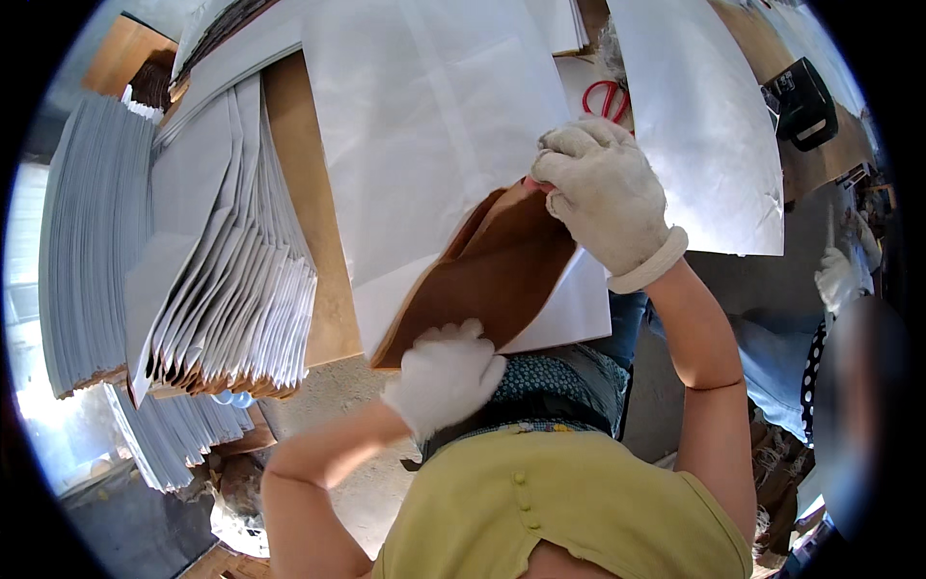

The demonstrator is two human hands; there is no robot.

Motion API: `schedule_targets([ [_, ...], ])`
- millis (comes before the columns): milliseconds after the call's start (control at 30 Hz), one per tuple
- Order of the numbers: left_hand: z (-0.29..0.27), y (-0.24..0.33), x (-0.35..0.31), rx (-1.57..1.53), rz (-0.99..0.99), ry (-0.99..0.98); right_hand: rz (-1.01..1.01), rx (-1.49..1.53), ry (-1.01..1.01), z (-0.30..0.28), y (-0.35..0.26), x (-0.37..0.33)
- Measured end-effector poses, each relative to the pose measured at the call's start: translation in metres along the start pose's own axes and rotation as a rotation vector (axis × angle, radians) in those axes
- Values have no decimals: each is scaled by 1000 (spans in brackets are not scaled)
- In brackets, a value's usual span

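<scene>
A large white paper bag (424, 125) with a brown lining (492, 275) lies on the table in front of me, its near end gaping. My right hand (608, 198), in a white knit glove, pinches the edge of that mouth at its upper right corner and lifts it. At the near edge is my left hand (446, 376), also gloved, its fingers curled over the brown paper. The inner depth of the bag is hidden by its folds.
Thick stacks of folded white bags (231, 251) and grey-white bags (96, 241) stand at the left. Another white sheet (704, 125) lies to the right. Red-handled scissors (606, 98) rest beyond my right hand, with a black device (805, 104) farther right. Another person (772, 367) is at the right.
</scene>
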State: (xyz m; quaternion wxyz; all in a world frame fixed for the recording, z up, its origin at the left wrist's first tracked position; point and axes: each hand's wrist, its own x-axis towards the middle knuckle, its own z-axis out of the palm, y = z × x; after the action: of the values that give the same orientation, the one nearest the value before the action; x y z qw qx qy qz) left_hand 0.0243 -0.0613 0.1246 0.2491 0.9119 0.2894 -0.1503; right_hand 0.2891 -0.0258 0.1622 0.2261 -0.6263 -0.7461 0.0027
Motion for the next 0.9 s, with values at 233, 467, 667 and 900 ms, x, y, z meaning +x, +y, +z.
schedule_targets([
  [233,-36,-12,130,333,182,235,284,201,107,48,79,-55],
  [467,14,-30,197,234,73,-116,556,93,20,69,56,-104],
  [667,-17,-57,174,95,175,-131,433,409,136,103,25,-121],
  [900,-90,-125,187,-988,-152,-228,396,286,-16,102,22,-117],
])
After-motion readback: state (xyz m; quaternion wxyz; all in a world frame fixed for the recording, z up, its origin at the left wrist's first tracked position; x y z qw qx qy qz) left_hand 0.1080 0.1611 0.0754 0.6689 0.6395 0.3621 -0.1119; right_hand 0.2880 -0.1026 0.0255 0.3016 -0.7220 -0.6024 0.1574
